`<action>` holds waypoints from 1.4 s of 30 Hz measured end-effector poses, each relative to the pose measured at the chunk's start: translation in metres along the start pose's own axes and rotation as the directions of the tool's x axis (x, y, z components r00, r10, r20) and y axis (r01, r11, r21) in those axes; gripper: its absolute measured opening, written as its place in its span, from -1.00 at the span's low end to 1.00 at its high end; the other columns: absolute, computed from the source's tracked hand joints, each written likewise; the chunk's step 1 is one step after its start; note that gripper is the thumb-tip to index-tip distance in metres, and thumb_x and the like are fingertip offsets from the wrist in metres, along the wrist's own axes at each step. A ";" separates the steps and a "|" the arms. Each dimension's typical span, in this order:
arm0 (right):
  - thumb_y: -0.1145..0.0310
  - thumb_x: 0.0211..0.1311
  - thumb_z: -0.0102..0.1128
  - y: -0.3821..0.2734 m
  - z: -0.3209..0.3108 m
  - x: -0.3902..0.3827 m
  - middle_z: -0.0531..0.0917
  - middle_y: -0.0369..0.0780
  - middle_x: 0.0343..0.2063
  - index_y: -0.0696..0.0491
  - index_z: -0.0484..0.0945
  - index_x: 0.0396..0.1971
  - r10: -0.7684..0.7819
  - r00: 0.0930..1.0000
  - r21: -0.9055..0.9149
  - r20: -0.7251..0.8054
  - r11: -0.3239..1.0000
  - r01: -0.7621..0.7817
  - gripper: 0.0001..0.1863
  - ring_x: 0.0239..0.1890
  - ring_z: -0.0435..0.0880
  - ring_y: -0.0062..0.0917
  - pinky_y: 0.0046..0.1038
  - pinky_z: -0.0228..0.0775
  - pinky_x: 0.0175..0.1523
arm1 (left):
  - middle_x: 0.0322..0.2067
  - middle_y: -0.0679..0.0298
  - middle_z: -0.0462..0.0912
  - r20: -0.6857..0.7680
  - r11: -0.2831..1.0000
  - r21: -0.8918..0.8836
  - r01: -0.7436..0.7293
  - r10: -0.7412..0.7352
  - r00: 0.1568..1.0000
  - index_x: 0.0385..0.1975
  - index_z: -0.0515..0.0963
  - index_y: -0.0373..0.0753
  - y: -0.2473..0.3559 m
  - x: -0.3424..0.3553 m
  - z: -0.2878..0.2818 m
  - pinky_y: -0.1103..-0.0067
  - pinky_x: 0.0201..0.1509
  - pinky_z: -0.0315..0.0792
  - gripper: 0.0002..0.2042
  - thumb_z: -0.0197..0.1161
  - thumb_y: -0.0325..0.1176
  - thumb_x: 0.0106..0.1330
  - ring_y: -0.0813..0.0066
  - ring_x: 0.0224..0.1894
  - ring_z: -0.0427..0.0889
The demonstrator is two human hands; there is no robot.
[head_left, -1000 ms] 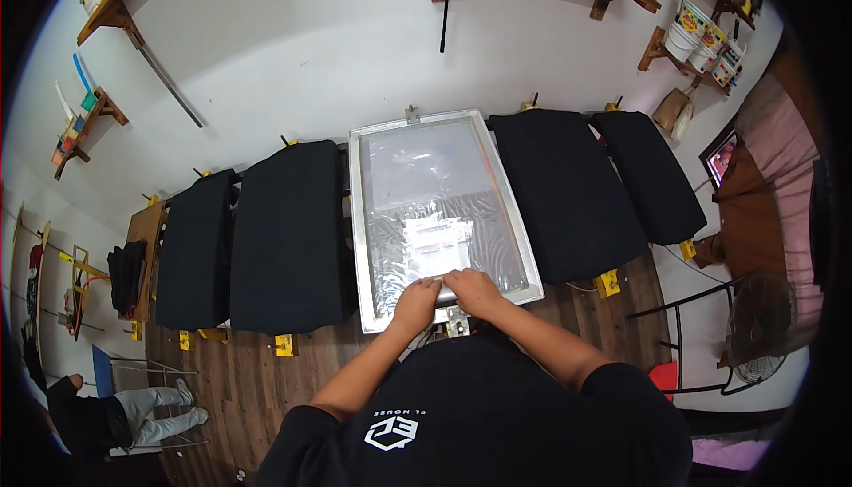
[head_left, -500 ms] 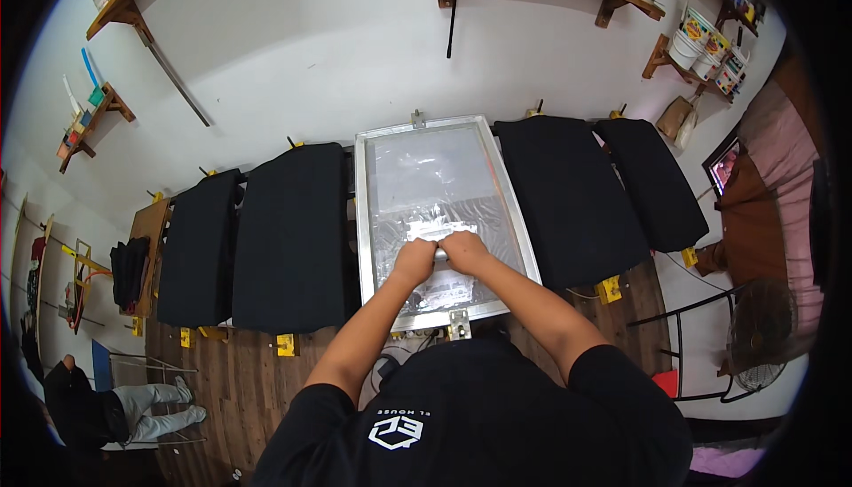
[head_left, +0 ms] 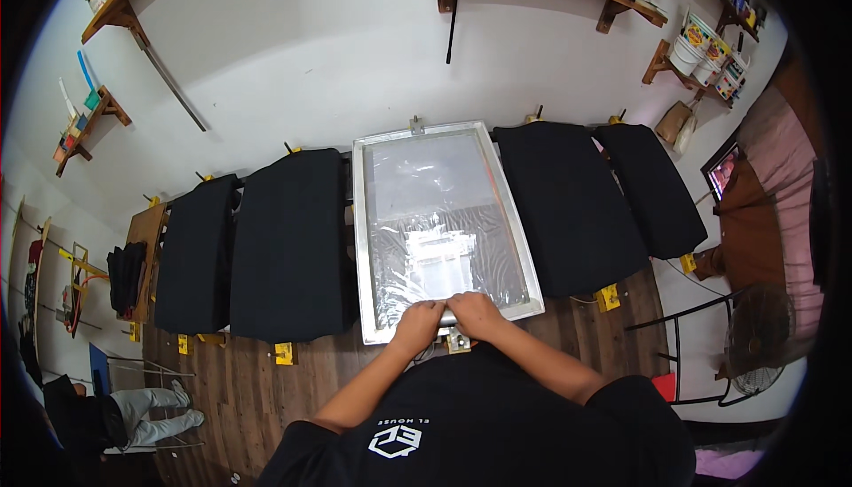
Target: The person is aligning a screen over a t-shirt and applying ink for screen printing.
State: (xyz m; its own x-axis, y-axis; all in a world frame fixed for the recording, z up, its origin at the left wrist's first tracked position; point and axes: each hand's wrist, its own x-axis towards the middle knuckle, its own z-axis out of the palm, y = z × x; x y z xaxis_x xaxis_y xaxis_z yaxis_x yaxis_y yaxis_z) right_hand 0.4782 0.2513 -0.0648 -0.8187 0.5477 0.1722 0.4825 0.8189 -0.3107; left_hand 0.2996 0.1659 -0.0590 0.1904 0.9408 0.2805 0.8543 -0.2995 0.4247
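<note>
Before me lies a large silver screen frame point(head_left: 522, 256), its mesh point(head_left: 435, 172) covered in crinkled clear film. At its near end, my left hand point(head_left: 421, 324) and right hand point(head_left: 472, 315) sit close together, both closed round a silvery squeegee-like bar point(head_left: 449, 318) that my fingers largely hide. A metal clamp point(head_left: 458, 340) shows just below my hands. Black cloth-covered boards flank the frame on the left point(head_left: 288, 243) and right point(head_left: 575, 212), with yellow brackets point(head_left: 608, 299) at their ends.
Wooden shelves with containers point(head_left: 697, 52) line the white wall. A person point(head_left: 124, 416) in pale trousers is at the lower left by a folding chair. Dark folded cloth point(head_left: 126, 278) lies on a brown board. A fan point(head_left: 759, 336) and black metal rack stand at the right.
My hands, still on the bar, went forward over the mesh half a second ago and have since come back toward me to the frame's near end.
</note>
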 end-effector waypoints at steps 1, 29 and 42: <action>0.47 -0.10 0.32 -0.002 -0.003 0.001 0.70 -0.12 -0.32 0.11 0.62 -0.28 -0.012 1.000 0.005 0.010 1.000 0.012 -0.73 -0.23 0.72 -0.14 -0.13 0.59 -0.12 | -0.35 -0.04 0.67 0.024 1.000 -0.004 0.017 -0.017 1.000 -0.13 0.59 -0.32 0.000 -0.001 -0.002 0.17 -0.14 0.59 -0.74 0.15 -0.56 0.16 -0.08 -0.26 0.69; 0.50 -0.11 0.30 -0.006 0.010 -0.006 0.63 -0.13 -0.17 0.11 0.51 -0.07 -0.009 0.997 0.027 -0.077 1.000 0.012 -0.52 -0.09 0.66 -0.17 -0.16 0.59 -0.06 | 0.11 -0.16 0.59 0.005 0.999 0.015 -0.041 0.040 0.999 0.20 0.48 -0.43 -0.015 -0.015 0.005 0.27 0.35 0.45 -0.44 0.24 -0.57 0.10 -0.12 0.20 0.58; 0.34 0.00 0.31 0.032 -0.064 0.100 0.77 -0.11 -0.29 -0.07 0.74 -0.23 0.115 0.979 -0.086 0.166 0.991 -0.101 -0.74 -0.16 0.75 -0.13 -0.11 0.59 -0.05 | -0.32 0.00 0.73 0.156 0.995 0.035 0.098 -0.102 0.983 -0.25 0.69 -0.18 -0.065 0.092 -0.045 0.18 -0.07 0.60 -0.84 0.36 -0.38 0.17 -0.06 -0.20 0.72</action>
State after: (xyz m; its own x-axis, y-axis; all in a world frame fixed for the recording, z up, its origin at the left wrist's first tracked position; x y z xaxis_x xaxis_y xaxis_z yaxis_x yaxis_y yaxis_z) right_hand 0.4320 0.3431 0.0023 -0.7984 0.6017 -0.0225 0.5879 0.7710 -0.2447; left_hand 0.2401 0.2650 -0.0224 0.1751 0.9796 0.0984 0.8851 -0.2004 0.4201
